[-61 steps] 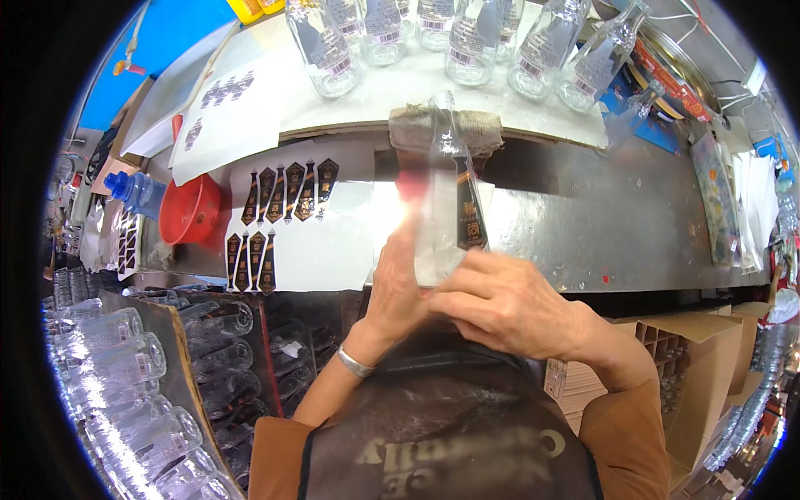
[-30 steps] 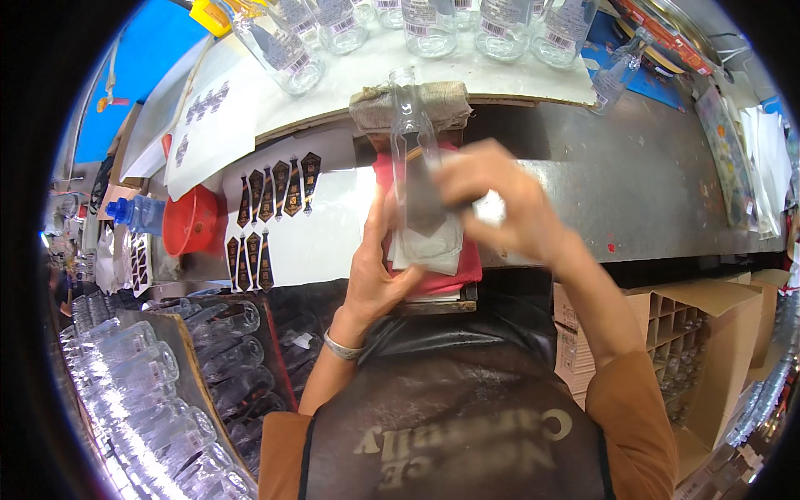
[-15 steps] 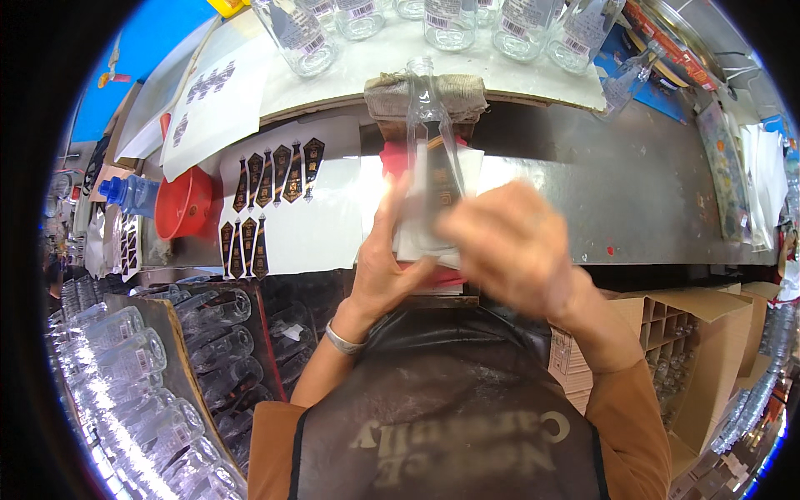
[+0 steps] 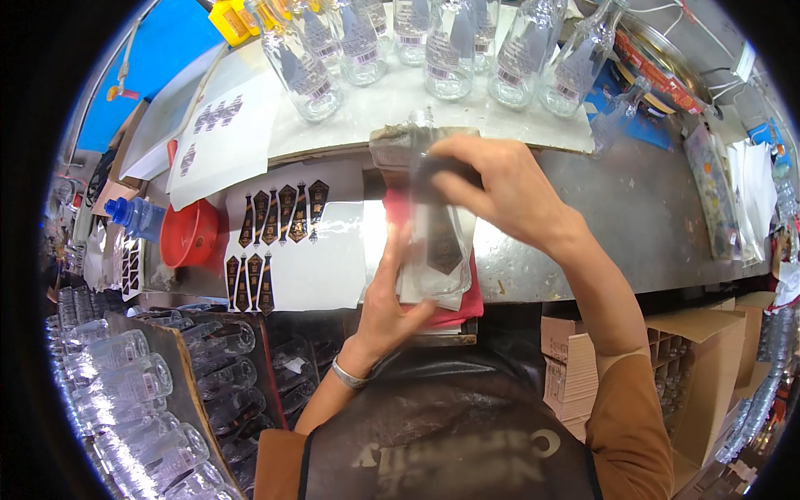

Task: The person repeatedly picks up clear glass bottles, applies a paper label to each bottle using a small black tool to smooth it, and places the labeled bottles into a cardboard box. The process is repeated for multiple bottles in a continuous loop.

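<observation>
A clear glass bottle [image 4: 440,242] lies lengthwise over a red cloth [image 4: 467,307] at the front edge of a steel table [image 4: 633,225]. It carries a dark shield-shaped sticker. My left hand [image 4: 392,304] grips the bottle's base end from the left and below. My right hand [image 4: 500,192] lies over the bottle's upper part, fingers pressed on the glass. To the left, a white backing sheet [image 4: 321,258] holds several dark stickers [image 4: 283,212].
Several labelled glass bottles [image 4: 450,46] stand on a white board at the back. A red funnel [image 4: 190,235] and a blue bottle [image 4: 133,217] sit at the left. Empty bottles [image 4: 137,392] fill a box at lower left. Cardboard divider boxes [image 4: 667,367] stand lower right.
My right hand has slid from the bottle's lower part up to its upper part. My left hand has kept its hold on the base.
</observation>
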`<state>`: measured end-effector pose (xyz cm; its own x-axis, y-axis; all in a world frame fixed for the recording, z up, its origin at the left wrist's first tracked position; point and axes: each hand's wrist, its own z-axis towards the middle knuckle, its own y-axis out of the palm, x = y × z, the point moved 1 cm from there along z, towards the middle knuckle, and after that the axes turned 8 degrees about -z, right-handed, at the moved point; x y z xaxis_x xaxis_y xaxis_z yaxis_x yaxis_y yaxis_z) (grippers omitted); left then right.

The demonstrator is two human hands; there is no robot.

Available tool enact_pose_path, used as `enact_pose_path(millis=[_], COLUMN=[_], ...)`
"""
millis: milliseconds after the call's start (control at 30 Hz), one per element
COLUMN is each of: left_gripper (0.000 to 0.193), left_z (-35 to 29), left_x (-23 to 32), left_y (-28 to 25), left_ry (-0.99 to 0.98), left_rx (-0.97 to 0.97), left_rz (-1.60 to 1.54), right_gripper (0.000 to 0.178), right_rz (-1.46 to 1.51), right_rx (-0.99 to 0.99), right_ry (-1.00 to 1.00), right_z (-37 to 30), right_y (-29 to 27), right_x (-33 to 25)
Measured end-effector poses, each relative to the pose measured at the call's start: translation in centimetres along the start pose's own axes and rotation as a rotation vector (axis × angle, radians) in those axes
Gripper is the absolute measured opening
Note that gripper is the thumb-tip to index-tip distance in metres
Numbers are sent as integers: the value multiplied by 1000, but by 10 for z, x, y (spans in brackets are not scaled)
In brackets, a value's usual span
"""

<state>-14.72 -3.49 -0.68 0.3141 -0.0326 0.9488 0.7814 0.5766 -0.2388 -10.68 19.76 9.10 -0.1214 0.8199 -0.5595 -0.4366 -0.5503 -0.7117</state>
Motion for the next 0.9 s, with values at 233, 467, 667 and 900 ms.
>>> enact_pose_path(millis=[233, 467, 667, 900], left_gripper=[111, 110, 114, 110], left_z=[-4, -3, -1, 2], left_x=[2, 6, 18, 15], left_y=[2, 1, 11, 16], left_ry=[-40, -51, 113, 180], left_rx=[2, -9, 67, 119], left_rz=[-21, -1, 295, 265], right_gripper=[26, 24, 26, 30], right_rz=[-122, 59, -56, 291], right_rx=[135, 133, 353, -117], right_ry=[-228, -62, -25, -76], right_z=[-31, -42, -25, -118], right_y=[6, 8, -1, 7], right_x=[-5, 5, 4, -57])
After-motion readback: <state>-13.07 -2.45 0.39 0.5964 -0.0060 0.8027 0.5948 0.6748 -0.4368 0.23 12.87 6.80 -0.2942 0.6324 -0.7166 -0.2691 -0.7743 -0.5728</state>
